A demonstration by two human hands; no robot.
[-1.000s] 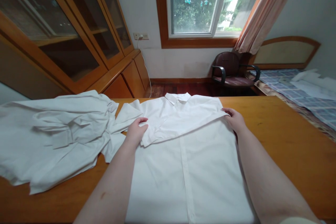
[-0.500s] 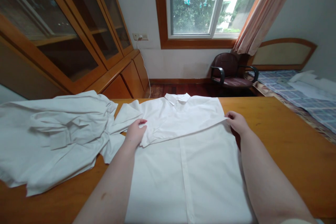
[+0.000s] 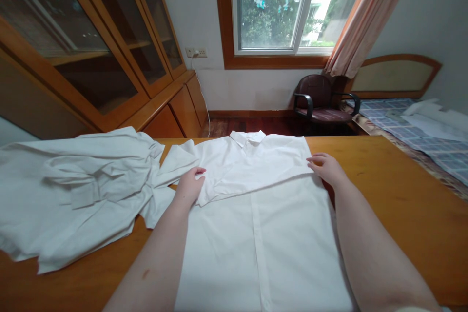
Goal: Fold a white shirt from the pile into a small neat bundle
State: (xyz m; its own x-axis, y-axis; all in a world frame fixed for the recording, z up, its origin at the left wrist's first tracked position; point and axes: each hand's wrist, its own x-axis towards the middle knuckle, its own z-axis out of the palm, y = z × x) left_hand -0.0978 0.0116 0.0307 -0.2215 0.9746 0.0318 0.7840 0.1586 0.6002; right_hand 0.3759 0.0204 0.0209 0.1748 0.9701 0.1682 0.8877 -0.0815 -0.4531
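Observation:
A white collared shirt [image 3: 223,248] lies front side up on the wooden table, its collar at the far edge and its button strip running toward me. One layer, apparently a sleeve [image 3: 252,175], lies folded flat across the chest. My left hand [image 3: 190,185] rests at the left side of this layer, thumb and fingers apart. At its other end, my right hand [image 3: 326,168] touches the cloth with loosely spread fingertips. Left of my left hand, a second white garment [image 3: 106,185] lies rumpled on the table, next to the shirt's left side.
The wooden table [image 3: 395,214] extends right of the shirt. Behind it stand a glass-door cabinet [image 3: 146,92] on the left and a maroon armchair [image 3: 318,97]. A bed [image 3: 431,126] is at the right, beyond the table, and a window [image 3: 270,14] is ahead.
My right hand has loosened its pinch on the layer's right end, which now lies lower and flatter. Its fingers have moved slightly left onto the cloth. My left hand has hardly moved.

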